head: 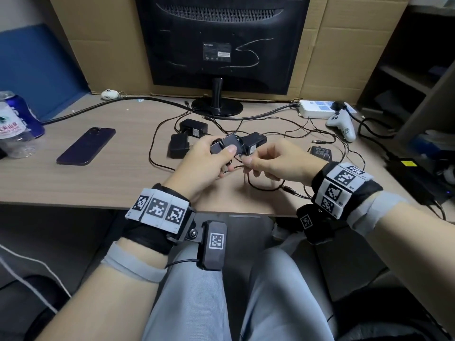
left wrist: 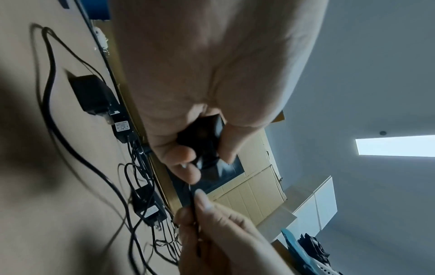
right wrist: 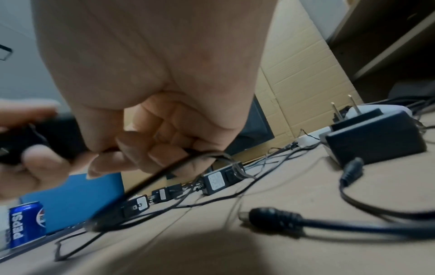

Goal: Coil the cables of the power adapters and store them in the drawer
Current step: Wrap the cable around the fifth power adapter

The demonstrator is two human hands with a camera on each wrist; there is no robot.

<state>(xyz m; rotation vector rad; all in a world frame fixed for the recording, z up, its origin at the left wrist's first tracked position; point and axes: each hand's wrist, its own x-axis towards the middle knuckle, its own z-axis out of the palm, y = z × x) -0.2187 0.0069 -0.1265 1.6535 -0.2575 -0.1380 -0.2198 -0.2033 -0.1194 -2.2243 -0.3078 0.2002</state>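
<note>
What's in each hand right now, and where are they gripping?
The left hand grips a black power adapter by its body. The right hand pinches that adapter's thin cable between thumb and fingers, close to the adapter.

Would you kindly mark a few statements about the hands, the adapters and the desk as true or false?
1. The left hand grips a black power adapter. True.
2. The right hand lies flat and open on the desk. False: it pinches the thin cable of that adapter, above the desk.
3. The dark phone lies to the left of the hands. True.
4. All the adapters are already in a drawer. False: several still lie on the desk, such as one behind the hands, and no drawer is in view.
5. The white game controller is in the left hand. False: it rests by the power strip.
</note>
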